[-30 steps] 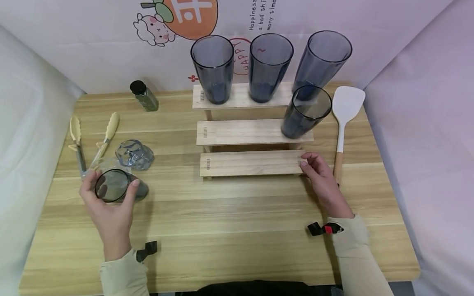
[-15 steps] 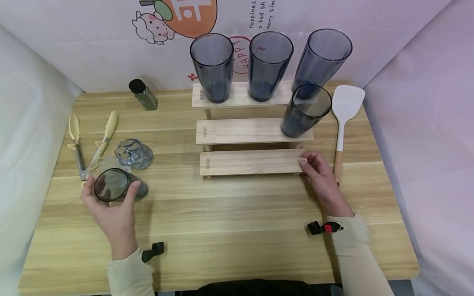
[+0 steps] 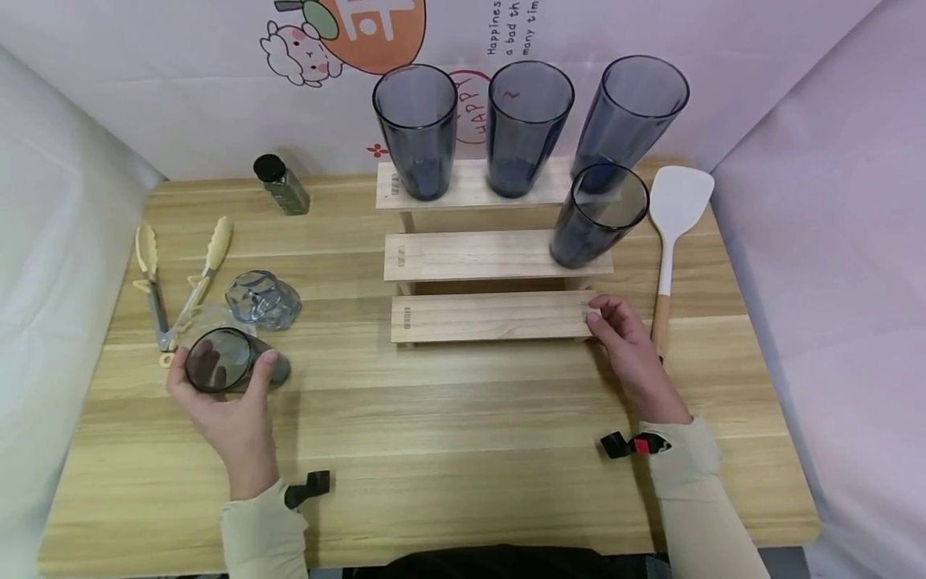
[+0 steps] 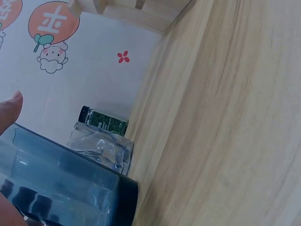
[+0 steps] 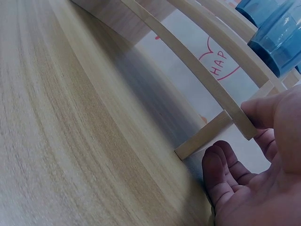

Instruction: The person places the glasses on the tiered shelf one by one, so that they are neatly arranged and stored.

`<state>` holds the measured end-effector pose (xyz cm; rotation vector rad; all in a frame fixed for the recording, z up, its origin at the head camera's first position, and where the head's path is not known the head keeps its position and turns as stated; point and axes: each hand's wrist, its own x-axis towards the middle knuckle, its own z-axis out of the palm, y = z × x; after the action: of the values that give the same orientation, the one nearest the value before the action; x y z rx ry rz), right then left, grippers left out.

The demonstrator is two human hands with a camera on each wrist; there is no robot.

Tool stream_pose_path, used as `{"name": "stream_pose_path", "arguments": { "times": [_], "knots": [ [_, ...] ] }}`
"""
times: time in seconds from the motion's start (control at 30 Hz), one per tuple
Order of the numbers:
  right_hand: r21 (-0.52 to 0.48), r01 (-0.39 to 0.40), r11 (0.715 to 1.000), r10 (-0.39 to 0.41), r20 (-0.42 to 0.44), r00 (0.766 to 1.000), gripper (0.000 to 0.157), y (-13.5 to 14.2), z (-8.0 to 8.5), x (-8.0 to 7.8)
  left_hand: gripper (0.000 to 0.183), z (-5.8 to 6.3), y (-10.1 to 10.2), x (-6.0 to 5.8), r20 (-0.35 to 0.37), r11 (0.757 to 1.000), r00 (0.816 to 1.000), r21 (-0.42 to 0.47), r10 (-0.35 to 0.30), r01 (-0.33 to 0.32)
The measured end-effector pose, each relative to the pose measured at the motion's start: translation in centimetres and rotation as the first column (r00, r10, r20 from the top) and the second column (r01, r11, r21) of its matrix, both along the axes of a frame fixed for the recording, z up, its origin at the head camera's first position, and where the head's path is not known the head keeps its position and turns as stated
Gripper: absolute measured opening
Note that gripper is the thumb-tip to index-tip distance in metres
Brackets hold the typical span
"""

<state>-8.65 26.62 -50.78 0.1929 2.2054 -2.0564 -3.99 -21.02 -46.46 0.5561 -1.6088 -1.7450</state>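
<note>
My left hand (image 3: pixel 227 414) holds a tall smoky blue glass (image 3: pixel 271 366) near its rim, at the left of the table. In the left wrist view the glass (image 4: pixel 70 183) stands on the tabletop, and fingers show through its wall. My right hand (image 3: pixel 637 362) grips the right end of the lowest step of a three-step wooden rack (image 3: pixel 492 316). In the right wrist view the thumb (image 5: pixel 261 112) lies on top of the board. On the top step stand three glasses of the same kind (image 3: pixel 417 133). One more glass (image 3: pixel 596 221) stands at the right end of the middle step.
Just behind the held glass sits a small clear glass vessel (image 3: pixel 264 301). Spread tongs (image 3: pixel 155 305) lie at far left, with a black-capped spice jar (image 3: pixel 285 189) further back. A white spatula (image 3: pixel 676 209) lies right of the rack. Cloth walls (image 3: pixel 817 241) border the table.
My left wrist and forearm have swung a little to the right while the fingers stay around the glass. The glass keeps its place. My right hand and the rack have not moved.
</note>
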Motion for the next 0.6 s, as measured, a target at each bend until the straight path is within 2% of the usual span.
{"name": "stream_pose_path", "arguments": {
  "times": [0.17, 0.33, 0.6],
  "knots": [
    [-0.008, 0.003, 1.000, -0.003, -0.004, 1.000, 0.028, 0.05, -0.10, 0.05, 0.090, -0.95, -0.48, -0.20, 0.017, 1.000, 1.000, 0.007, -0.009, 0.009],
    [-0.019, 0.006, 1.000, -0.006, -0.015, 1.000, 0.026, 0.10, -0.19, 0.10, 0.086, -1.21, -0.70, -0.32, 0.027, 0.999, 0.999, -0.006, -0.039, 0.039],
    [-0.020, 0.002, 1.000, -0.002, -0.017, 1.000, 0.027, 0.12, -0.19, 0.06, 0.081, -1.04, -0.99, -0.39, -0.043, 0.991, 0.991, 0.047, -0.125, 0.127]
  ]
}}
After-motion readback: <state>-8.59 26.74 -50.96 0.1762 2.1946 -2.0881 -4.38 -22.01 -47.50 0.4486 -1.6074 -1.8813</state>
